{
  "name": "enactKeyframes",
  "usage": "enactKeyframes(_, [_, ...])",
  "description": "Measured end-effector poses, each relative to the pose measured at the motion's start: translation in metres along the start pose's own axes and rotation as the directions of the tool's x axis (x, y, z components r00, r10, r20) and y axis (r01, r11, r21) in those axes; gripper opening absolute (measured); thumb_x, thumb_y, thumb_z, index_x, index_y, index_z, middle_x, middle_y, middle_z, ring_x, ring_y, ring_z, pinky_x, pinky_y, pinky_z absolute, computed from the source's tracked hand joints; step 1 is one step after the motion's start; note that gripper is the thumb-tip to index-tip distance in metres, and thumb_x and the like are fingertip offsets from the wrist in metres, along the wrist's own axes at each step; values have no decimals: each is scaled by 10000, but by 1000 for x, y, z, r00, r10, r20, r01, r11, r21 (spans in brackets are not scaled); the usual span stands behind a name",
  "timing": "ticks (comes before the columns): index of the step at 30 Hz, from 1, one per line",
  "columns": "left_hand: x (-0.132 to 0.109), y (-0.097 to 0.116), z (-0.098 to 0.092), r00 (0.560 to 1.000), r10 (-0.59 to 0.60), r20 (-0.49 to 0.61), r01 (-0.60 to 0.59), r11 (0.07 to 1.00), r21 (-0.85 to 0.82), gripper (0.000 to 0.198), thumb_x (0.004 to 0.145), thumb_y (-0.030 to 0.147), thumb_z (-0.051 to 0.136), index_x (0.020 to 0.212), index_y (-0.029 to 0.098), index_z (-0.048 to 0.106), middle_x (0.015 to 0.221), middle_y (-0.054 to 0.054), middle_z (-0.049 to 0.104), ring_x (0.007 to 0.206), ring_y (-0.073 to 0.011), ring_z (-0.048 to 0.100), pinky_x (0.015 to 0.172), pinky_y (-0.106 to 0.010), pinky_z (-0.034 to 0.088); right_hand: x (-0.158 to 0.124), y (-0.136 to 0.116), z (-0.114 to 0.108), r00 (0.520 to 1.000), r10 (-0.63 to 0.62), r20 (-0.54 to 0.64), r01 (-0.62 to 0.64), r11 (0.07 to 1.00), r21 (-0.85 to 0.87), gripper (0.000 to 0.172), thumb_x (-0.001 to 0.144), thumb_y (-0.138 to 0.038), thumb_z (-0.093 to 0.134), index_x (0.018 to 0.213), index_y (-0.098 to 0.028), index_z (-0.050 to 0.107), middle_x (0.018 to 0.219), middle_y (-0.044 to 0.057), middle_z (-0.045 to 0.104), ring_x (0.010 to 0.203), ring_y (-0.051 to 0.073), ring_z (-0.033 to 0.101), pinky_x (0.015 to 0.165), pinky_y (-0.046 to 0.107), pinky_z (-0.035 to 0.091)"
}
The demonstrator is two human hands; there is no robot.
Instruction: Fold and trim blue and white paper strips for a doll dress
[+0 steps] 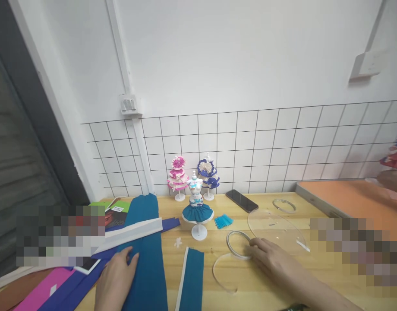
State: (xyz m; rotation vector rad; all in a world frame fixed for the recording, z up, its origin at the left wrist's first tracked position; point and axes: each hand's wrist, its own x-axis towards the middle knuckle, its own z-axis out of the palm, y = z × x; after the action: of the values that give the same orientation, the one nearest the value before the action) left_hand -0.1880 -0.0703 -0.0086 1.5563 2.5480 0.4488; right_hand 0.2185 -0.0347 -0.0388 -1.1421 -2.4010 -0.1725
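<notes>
My left hand (116,278) rests at the edge of a long teal fabric strip (146,259), its thumb spread from the fingers, holding nothing I can see. My right hand (266,255) has its fingertips closed at the right rim of a coil of pale cord (232,248), which lies on the table. A loose cord end (214,276) curves below the coil. Between the hands lies a shorter teal fabric piece (193,280) with a white edge. Behind it stands a small dress form (196,198) with a teal, white-trimmed skirt.
Two decorated dress forms, one pink (178,175) and one purple (207,170), stand behind. A phone (241,201), blue pleated piece (223,221), clear disc (272,229) and another coil (284,201) lie rightward. Left are fabric strips (133,231); an orange-topped surface (341,194) is at right.
</notes>
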Motion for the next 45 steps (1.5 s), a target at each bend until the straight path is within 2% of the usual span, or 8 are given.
enactKeyframes(6, [3, -26, 3, 981, -192, -36, 190, 980, -52, 539, 780, 447, 403, 1164, 76, 473, 1071, -241, 566, 1036, -419, 525, 799, -505, 403, -8, -17, -18, 974, 94, 207, -148, 953, 266, 273, 860, -201, 390, 1014, -277, 602, 896, 50, 612, 783, 212, 570, 690, 286, 429])
enactKeyframes(16, [8, -18, 7, 989, -138, 54, 143, 798, -585, 622, 670, 111, 633, 1251, 100, 412, 1172, -176, 585, 1062, -304, 563, 848, -367, 459, 37, -107, -25, 924, -152, 350, -42, 871, 490, 287, 777, -85, 431, 927, -228, 630, 900, 48, 597, 786, 162, 563, 672, 225, 410])
enactKeyframes(19, [9, -12, 3, 982, -146, 118, 184, 618, -765, 618, 701, 118, 653, 1265, 135, 401, 986, -113, 686, 874, -233, 658, 726, -309, 527, 56, -129, -7, 918, -37, 396, -258, 702, 664, 310, 692, -98, 523, 945, -221, 653, 889, 36, 616, 783, 173, 562, 680, 245, 405])
enactKeyframes(23, [10, -10, -6, 962, -190, 196, 258, 402, -879, 639, 723, 158, 667, 1295, 129, 383, 954, -112, 696, 842, -217, 668, 716, -302, 541, 84, -150, 29, 828, 191, 527, -560, 232, 795, 307, 588, -196, 659, 890, -161, 620, 812, 28, 586, 724, 180, 550, 659, 279, 407])
enactKeyframes(30, [15, -15, -16, 926, -235, 294, 327, 116, -938, 590, 743, 175, 644, 1290, 171, 423, 1075, -97, 662, 945, -215, 640, 772, -283, 529, 115, -183, 53, 670, 83, 737, -692, -287, 662, 411, 671, -562, 601, 785, -185, 481, 726, 17, 567, 601, 162, 618, 576, 326, 497])
enactKeyframes(37, [16, -13, -16, 906, -182, 382, 389, 4, -921, 477, 802, 111, 534, 1267, 65, 437, 1004, -131, 685, 1014, -230, 607, 783, -290, 528, 127, -209, 37, 762, 41, 646, -538, -514, 668, 435, 701, -467, 666, 998, -176, 540, 852, 40, 674, 771, 155, 649, 686, 257, 498])
enactKeyframes(42, [7, -5, -7, 934, -19, 356, 357, 3, -934, 600, 709, 131, 653, 1269, 189, 446, 1075, -85, 664, 976, -245, 625, 783, -328, 528, 131, -209, 33, 703, 23, 711, -587, -545, 599, 487, 733, -521, 616, 1053, -157, 566, 814, 78, 706, 681, 208, 667, 605, 341, 527])
enactKeyframes(45, [-3, -1, 0, 937, 190, 292, 273, 122, -954, 844, 573, 211, 777, 1315, 185, 376, 1160, -125, 612, 992, -283, 609, 792, -372, 516, 126, -202, 38, 706, 63, 706, -570, -542, 618, 504, 674, -451, 699, 1059, -151, 575, 778, 72, 714, 670, 210, 672, 635, 345, 527])
